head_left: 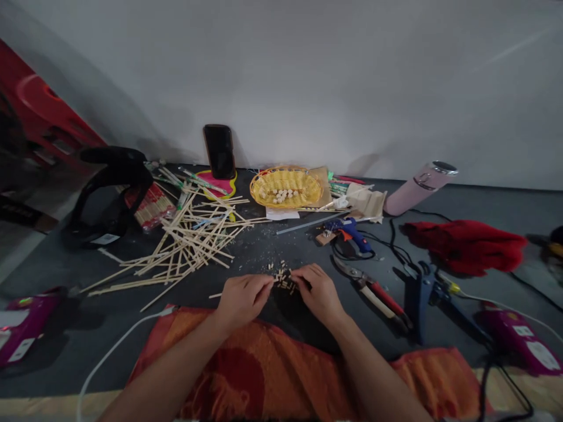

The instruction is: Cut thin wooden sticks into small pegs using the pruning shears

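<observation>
Head view: from where I stand, both hands are close together over a dark table [101, 334], with a small scatter of short wooden pieces [285, 285] between them. Taking that scatter as the middle of the clock, the left hand [243, 298] sits at about eight, its thumb and fingers pinched narrow on a thin stick [214, 295] whose tail pokes out on the far side of the wrist. The right hand [319, 290] is at about four, fingers curled in, their tips right at the edge of the pieces; I can't tell whether they grip one.

Straight up at twelve sits a yellow basket [303, 183] with more short pieces lying in it. A loose, crisscrossed heap of sticks [189, 237] spreads at ten, and at eleven a dark phone [220, 151] stands tilted back near the wall [329, 88]. Toward two there's a blue glue gun [354, 231], and farther out that way a pink bottle [411, 190]. A pair of shears [378, 296] with red and pale handles lies just past three, and a crumpled red cloth [475, 246] is well apart at three. At six, an orange towel [240, 378] lies under the forearms.
</observation>
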`<state>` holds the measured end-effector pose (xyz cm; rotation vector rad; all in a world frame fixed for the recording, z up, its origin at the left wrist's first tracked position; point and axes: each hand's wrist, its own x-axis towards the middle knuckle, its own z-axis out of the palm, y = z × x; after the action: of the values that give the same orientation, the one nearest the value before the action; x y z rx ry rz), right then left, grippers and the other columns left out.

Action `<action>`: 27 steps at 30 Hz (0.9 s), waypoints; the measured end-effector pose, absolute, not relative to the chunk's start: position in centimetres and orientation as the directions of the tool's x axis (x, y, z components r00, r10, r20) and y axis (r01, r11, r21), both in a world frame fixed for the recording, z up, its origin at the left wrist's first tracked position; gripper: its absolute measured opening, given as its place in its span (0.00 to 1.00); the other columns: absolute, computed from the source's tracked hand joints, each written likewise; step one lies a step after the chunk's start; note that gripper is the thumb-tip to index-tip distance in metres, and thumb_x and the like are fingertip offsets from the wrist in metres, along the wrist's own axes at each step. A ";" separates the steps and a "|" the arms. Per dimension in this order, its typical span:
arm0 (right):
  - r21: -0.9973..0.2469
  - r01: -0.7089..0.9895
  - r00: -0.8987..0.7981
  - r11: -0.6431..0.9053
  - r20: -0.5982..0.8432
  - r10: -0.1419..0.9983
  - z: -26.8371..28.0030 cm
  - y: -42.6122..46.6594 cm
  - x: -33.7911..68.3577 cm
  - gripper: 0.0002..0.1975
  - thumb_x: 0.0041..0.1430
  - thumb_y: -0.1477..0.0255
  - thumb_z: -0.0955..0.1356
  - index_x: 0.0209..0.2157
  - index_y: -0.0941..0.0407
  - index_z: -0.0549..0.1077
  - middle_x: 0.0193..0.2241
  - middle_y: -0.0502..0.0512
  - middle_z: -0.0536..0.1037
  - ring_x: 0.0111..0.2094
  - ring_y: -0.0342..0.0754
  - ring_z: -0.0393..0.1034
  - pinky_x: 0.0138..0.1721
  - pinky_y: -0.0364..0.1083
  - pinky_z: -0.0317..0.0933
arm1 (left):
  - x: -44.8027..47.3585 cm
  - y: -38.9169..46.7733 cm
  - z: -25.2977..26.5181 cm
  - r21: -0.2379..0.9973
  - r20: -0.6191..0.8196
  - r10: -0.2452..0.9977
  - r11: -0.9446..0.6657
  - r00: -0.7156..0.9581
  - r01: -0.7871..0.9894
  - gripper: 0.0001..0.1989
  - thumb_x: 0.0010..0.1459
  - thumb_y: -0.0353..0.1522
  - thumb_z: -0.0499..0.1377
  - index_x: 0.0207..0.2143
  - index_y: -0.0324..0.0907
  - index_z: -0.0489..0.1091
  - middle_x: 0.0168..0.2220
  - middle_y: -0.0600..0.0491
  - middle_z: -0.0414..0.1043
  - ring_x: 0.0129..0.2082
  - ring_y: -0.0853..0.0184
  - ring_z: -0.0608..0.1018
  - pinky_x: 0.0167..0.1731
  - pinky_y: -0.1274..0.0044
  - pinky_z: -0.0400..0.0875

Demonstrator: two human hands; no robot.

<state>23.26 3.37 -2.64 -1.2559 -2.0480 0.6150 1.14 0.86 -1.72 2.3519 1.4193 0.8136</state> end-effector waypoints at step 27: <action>-0.228 0.942 -0.174 0.246 0.294 0.940 1.6 -1.5 34.2 0.10 0.62 0.68 0.64 0.42 0.54 0.74 0.43 0.61 0.74 0.47 0.57 0.65 0.49 0.57 0.59 | 1.2 0.6 -1.2 0.510 0.341 0.870 -0.489 0.356 0.707 0.11 0.63 0.33 0.52 0.42 0.44 0.72 0.39 0.52 0.80 0.37 0.66 0.81 0.38 0.77 0.71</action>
<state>34.19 -1.53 1.59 -1.7267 -2.1539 -0.0078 1.22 0.61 -1.22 2.3465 1.4049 0.8476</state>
